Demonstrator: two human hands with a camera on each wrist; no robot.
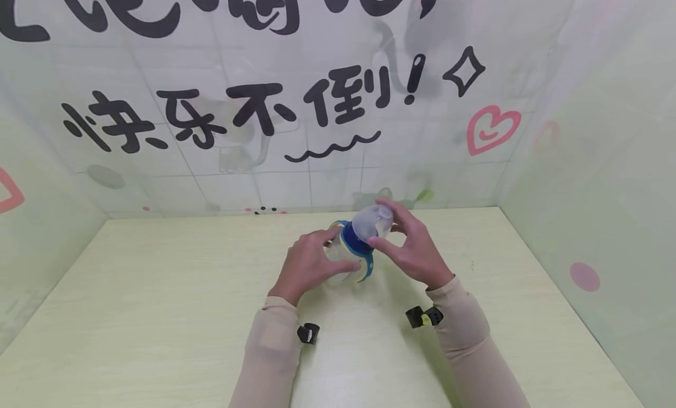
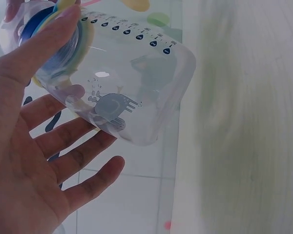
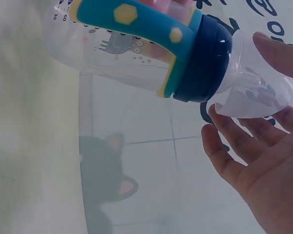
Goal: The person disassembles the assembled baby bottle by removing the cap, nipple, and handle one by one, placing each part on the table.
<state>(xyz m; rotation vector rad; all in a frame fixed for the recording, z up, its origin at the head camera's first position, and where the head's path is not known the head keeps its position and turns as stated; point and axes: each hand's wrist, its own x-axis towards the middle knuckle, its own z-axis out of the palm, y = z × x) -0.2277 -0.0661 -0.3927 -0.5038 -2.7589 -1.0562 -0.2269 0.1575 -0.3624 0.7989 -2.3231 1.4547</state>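
A clear baby bottle (image 2: pixel 141 78), with a printed animal and a row of scale marks, is held tilted over the table. My left hand (image 1: pixel 308 261) grips its body, thumb on one side and fingers on the other. Around the neck sit a dark blue collar (image 3: pixel 205 58) and a blue-and-yellow handle (image 3: pixel 136 19). On the collar end is a translucent cap (image 3: pixel 251 92), seemingly slightly askew. My right hand (image 1: pixel 414 252) holds this cap between thumb and fingers. Whether the cap still touches the collar all round, I cannot tell.
The pale wood-grain table (image 1: pixel 158 314) stretches out beneath both arms. Behind it stands a white printed wall (image 1: pixel 211 185) with black lettering, and a side panel (image 1: pixel 607 191) borders the right. Each sleeve has a black strap at the wrist.
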